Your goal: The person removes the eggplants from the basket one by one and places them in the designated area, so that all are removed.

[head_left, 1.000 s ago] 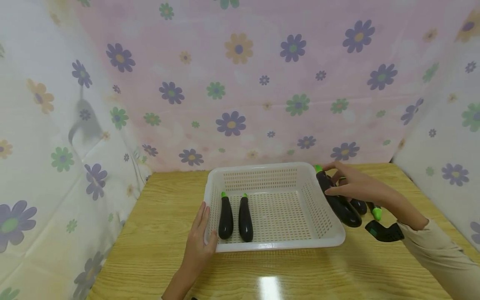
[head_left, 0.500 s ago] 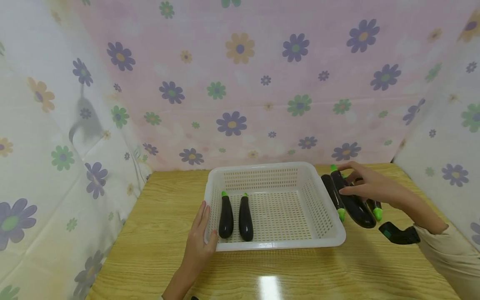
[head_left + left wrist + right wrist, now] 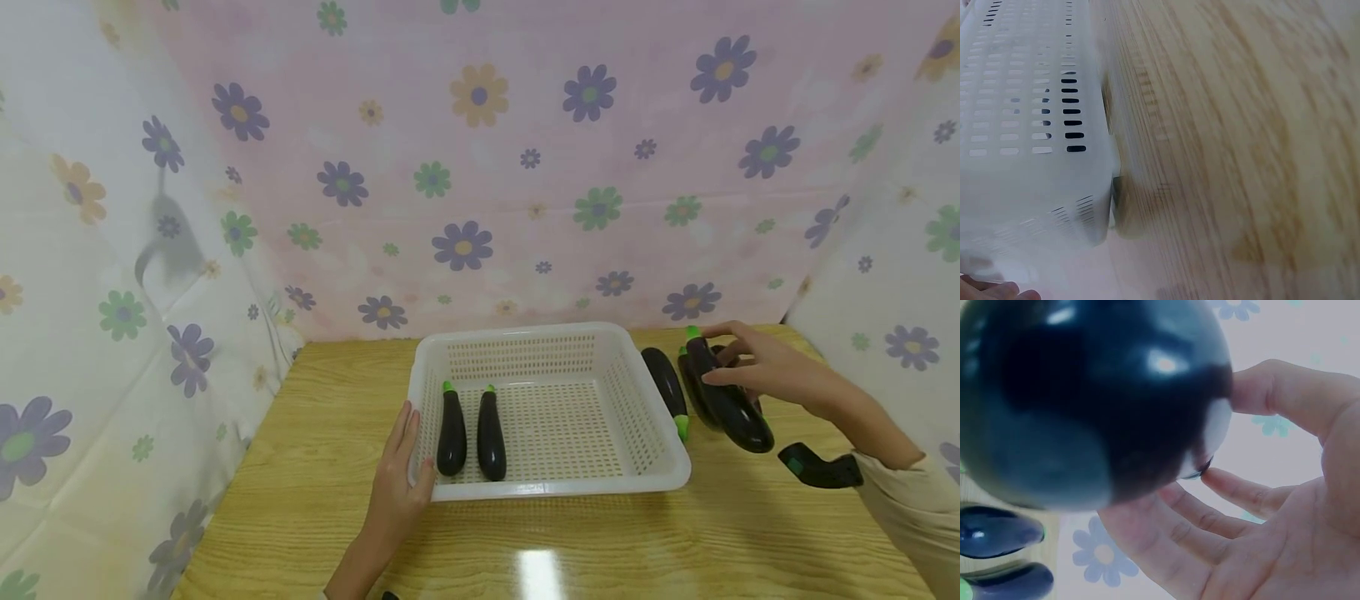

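My right hand (image 3: pixel 772 371) pinches a dark purple eggplant (image 3: pixel 731 404) with a green stem, thumb on one side and fingers on the other. In the right wrist view the rounded end of this eggplant (image 3: pixel 1091 406) fills the upper left. Below it are more eggplants on the table: one (image 3: pixel 666 383) close by the basket's right side, another (image 3: pixel 697 396) partly covered by the held one. My left hand (image 3: pixel 397 479) grips the left front corner of a white plastic basket (image 3: pixel 555 490), thumb over the rim. Inside it, two eggplants (image 3: pixel 452 437) lie side by side toward the left.
The wood-grain table (image 3: pixel 337 400) runs under everything, with bare surface left of the basket and in front. Flower-printed cloth (image 3: pixel 510 192) walls stand behind and at both sides. A black device (image 3: pixel 821 467) sits by the right wrist.
My right hand has carried the eggplant rightward, away from the basket's right rim, uncovering an eggplant beside the basket. The left hand and basket have stayed put.
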Motion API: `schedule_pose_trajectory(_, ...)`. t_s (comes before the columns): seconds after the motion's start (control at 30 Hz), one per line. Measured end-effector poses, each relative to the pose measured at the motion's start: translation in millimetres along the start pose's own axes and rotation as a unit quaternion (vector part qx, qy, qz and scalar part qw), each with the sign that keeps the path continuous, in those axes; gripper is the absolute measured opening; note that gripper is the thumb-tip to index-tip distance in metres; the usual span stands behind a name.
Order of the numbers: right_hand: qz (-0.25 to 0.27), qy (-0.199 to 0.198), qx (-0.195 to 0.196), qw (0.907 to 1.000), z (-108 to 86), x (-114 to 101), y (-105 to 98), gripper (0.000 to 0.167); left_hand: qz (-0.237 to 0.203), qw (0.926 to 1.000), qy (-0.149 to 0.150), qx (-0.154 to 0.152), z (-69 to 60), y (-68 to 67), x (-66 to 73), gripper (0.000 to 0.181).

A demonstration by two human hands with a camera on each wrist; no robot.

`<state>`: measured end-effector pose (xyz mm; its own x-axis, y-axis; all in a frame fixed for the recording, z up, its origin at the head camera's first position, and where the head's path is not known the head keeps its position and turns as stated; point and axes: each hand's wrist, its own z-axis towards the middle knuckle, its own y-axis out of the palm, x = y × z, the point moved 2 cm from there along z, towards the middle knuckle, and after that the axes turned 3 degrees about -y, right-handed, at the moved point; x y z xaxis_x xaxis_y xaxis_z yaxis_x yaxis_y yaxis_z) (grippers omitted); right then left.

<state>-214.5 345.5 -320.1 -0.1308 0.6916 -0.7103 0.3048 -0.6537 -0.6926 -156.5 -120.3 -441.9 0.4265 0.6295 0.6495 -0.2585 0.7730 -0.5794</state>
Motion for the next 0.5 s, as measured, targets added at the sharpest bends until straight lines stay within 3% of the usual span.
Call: schedule_pose_trajectory(0.5, -0.031, -0.01, 0.033, 0.9989, -10.5, 14.1, -5.8, 0.071, 0.01, 0.9999, 0.005, 0.012, -4.0, 4.0, -2.9, 0.066)
